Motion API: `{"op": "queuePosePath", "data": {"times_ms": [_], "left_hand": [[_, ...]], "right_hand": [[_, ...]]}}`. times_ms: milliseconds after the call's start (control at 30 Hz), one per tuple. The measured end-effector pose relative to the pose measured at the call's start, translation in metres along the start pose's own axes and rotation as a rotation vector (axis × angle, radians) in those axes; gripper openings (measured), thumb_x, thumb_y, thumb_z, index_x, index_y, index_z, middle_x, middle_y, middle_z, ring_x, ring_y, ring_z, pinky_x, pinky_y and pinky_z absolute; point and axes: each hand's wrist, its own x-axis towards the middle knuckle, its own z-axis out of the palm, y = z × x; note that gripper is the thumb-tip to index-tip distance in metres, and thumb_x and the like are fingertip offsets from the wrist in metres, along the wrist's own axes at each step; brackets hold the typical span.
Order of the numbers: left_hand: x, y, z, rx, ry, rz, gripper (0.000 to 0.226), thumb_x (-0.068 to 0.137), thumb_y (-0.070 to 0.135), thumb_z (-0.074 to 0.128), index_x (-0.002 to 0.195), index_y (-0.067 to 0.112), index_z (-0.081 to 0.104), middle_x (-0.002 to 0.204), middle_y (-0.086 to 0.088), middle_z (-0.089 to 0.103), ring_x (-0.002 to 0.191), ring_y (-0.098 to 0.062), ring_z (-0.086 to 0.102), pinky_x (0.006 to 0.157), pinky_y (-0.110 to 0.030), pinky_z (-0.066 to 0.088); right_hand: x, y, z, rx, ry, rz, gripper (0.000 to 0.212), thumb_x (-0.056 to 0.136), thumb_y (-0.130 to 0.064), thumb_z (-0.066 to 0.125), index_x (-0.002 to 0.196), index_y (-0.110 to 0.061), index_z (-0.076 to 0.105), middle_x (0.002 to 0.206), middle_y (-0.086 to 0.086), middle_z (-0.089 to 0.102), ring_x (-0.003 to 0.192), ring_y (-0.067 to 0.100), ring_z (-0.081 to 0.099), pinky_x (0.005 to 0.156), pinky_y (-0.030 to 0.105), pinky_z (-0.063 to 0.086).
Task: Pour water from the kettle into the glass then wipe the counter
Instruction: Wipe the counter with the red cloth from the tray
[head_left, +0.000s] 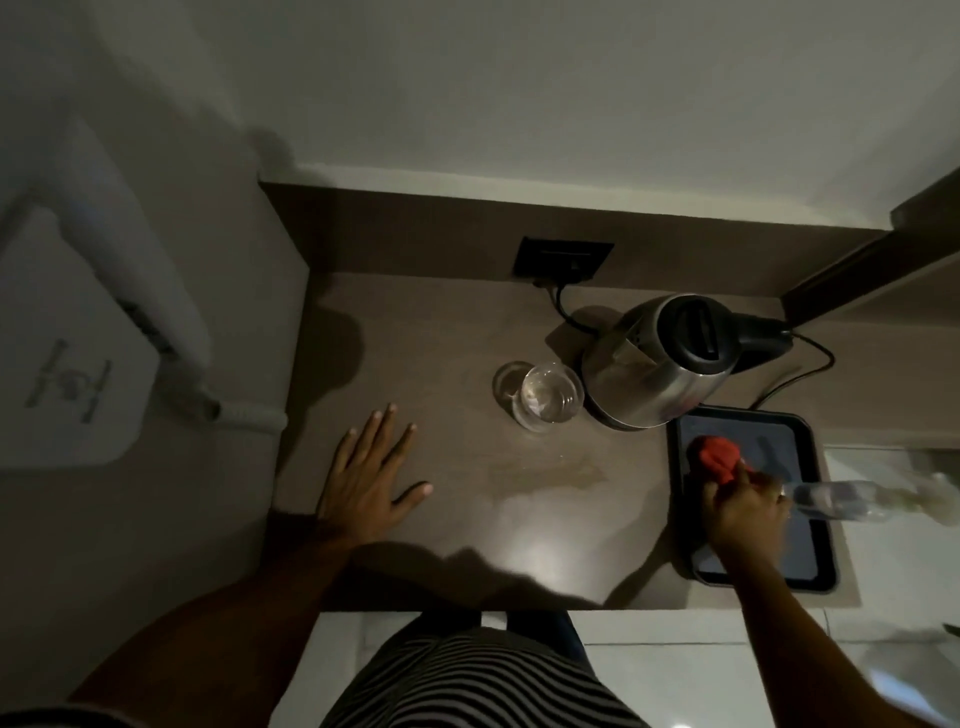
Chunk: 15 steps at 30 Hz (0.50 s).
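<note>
While the left hand (371, 475) is laid flat with fingers spread on the counter (467, 322), well left of the kettle (660, 366), a red cloth (717, 457) is gripped by the right hand (743, 512) over the black tray (815, 519) just in front of the kettle. Glass (545, 402): upright, holding water, touching or just beside the kettle's left. Wet patch (545, 473): in front of the glass.

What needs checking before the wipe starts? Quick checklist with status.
1. Glass filled: ok, water visible.
2. Kettle set down upright: ok, beside the glass.
3. Cloth in right hand: ok, gripped over the tray.
4. Left hand out of the wipe path: ok, flat on the counter, left of the wet patch.
5. Glass clear of the patch: ok, stands behind it.
6. Cloth dry: cannot tell.
</note>
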Motion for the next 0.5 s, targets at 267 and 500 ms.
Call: {"op": "queuePosePath", "data": {"times_ms": [267, 500], "left_hand": [[0.003, -0.005, 0.005, -0.024, 0.026, 0.018, 0.087, 0.086, 0.08, 0.025, 0.156, 0.03, 0.017, 0.168, -0.005, 0.01, 0.155, -0.023, 0.013, 0.121, -0.042, 0.003], [0.002, -0.005, 0.012, -0.022, 0.111, 0.015, 0.084, 0.087, 0.077, 0.026, 0.157, 0.032, 0.014, 0.169, -0.002, 0.003, 0.156, -0.02, 0.006, 0.123, -0.043, 0.004]], "right_hand": [[-0.071, -0.061, 0.031, 0.05, 0.145, -0.386, 0.068, 0.085, -0.037, 0.048, 0.146, -0.01, 0.039, 0.149, 0.026, 0.036, 0.126, 0.052, 0.038, 0.098, 0.06, 0.041], [-0.086, -0.12, 0.079, 0.145, 0.137, -0.169, 0.072, 0.087, -0.045, 0.043, 0.15, -0.013, 0.031, 0.159, 0.017, 0.029, 0.143, 0.043, 0.025, 0.109, 0.063, 0.026]]}}
